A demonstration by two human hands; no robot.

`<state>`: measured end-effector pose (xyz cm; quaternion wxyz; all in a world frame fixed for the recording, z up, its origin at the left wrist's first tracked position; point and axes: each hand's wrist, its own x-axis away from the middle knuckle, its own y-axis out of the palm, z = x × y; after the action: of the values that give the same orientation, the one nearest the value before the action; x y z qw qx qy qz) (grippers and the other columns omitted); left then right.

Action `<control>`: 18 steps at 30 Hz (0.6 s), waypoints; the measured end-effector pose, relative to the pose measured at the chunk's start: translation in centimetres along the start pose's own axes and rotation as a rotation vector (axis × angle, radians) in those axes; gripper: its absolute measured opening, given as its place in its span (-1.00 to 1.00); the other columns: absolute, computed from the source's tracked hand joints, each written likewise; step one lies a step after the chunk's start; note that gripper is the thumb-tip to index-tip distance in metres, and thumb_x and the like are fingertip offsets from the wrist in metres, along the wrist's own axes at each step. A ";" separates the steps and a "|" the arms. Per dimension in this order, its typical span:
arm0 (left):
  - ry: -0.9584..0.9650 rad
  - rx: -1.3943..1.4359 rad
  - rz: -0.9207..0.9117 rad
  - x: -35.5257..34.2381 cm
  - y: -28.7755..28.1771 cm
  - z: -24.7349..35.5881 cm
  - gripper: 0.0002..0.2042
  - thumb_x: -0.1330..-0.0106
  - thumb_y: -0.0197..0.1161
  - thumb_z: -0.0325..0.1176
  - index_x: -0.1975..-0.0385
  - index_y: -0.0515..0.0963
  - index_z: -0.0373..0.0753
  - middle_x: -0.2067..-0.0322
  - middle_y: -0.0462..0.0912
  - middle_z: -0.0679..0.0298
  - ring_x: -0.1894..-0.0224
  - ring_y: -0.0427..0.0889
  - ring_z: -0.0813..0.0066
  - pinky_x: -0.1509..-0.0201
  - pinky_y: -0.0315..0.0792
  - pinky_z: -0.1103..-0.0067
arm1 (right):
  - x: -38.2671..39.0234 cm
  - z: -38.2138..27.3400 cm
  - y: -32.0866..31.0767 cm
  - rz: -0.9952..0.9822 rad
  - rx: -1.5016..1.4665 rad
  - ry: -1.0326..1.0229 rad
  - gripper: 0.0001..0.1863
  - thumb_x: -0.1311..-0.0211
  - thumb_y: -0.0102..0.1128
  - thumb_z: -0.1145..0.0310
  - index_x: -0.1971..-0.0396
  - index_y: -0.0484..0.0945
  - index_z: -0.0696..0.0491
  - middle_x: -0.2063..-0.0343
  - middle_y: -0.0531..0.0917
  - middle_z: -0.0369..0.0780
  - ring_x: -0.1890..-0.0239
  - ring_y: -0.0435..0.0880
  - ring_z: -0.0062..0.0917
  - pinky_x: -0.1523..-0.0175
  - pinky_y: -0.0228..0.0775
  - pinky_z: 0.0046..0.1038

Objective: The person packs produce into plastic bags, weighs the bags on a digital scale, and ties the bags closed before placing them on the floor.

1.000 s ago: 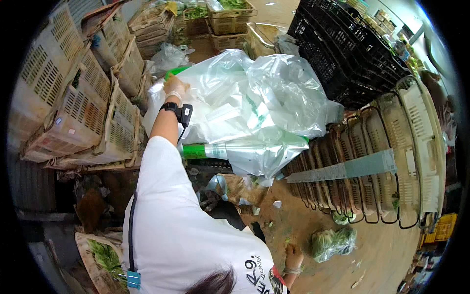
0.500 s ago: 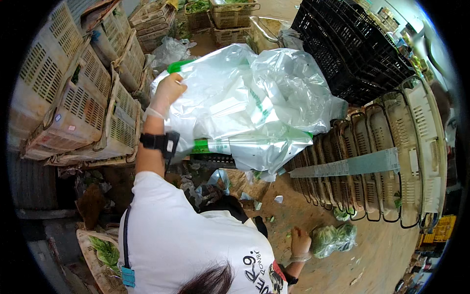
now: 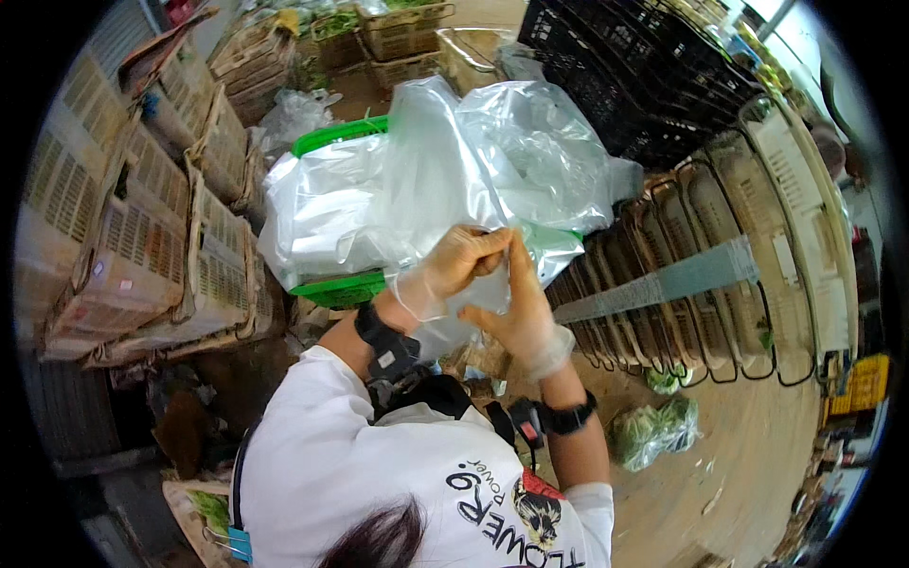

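In front of me, a clear plastic bag [image 3: 431, 151] is lifted upright from a heap of clear plastic sheets and bags [image 3: 327, 204] on a green crate [image 3: 336, 291]. My left hand [image 3: 450, 270] pinches the near edge of this bag between thumb and fingers. My right hand [image 3: 524, 317] meets it there, its fingertips on the same edge and its thumb lower down against the plastic. Thin see-through gloves appear to cover both hands. Most of the green crate is hidden under the plastic.
Pale plastic crates [image 3: 151, 208] are stacked on the left. Black crates [image 3: 634, 80] stand at the back right, beside a row of nested beige crates [image 3: 691, 256] with metal handles. Bagged green vegetables [image 3: 653, 434] lie on the floor to the right.
My left hand has come in from the far left edge of the heap to the middle. My right hand has risen from low on the right to join it. One bag now stands raised.
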<state>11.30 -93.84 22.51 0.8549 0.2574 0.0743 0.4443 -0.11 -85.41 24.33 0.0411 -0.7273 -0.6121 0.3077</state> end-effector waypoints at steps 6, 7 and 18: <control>0.259 -0.397 0.157 -1.0 0.1 -1.8 -0.82 -0.13 0.21 -0.40 0.32 0.55 -0.36 0.49 0.58 0.34 0.42 0.48 0.69 0.34 0.37 0.70 | 0.0 4.5 -1.1 0.222 -0.503 0.411 -0.93 -0.04 0.15 0.53 0.47 0.52 0.22 0.66 0.49 -0.36 0.56 0.36 -0.78 0.45 0.23 -0.72; 0.221 -0.382 0.141 -0.7 0.5 -1.6 -0.82 -0.13 0.21 -0.40 0.32 0.56 -0.35 0.47 0.58 0.34 0.41 0.48 0.68 0.32 0.37 0.70 | 0.0 4.1 -1.5 0.201 -0.454 0.428 -0.92 -0.03 0.17 0.51 0.51 0.51 0.22 0.68 0.47 -0.37 0.58 0.33 -0.78 0.48 0.21 -0.71; 0.285 -0.675 -0.011 2.2 -0.3 -3.3 -0.79 -0.19 0.13 -0.36 0.26 0.53 -0.34 0.39 0.60 0.29 0.33 0.52 0.57 0.23 0.37 0.65 | -0.6 3.5 -2.5 -0.091 -0.465 0.404 -0.73 0.07 0.32 0.38 0.71 0.41 0.16 0.75 0.32 -0.42 0.64 0.18 -0.76 0.57 0.06 -0.65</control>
<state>11.61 -91.01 19.80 0.8752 -0.1040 0.0435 0.4705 -4.04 -86.50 22.84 0.0083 -0.7353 -0.6776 0.0067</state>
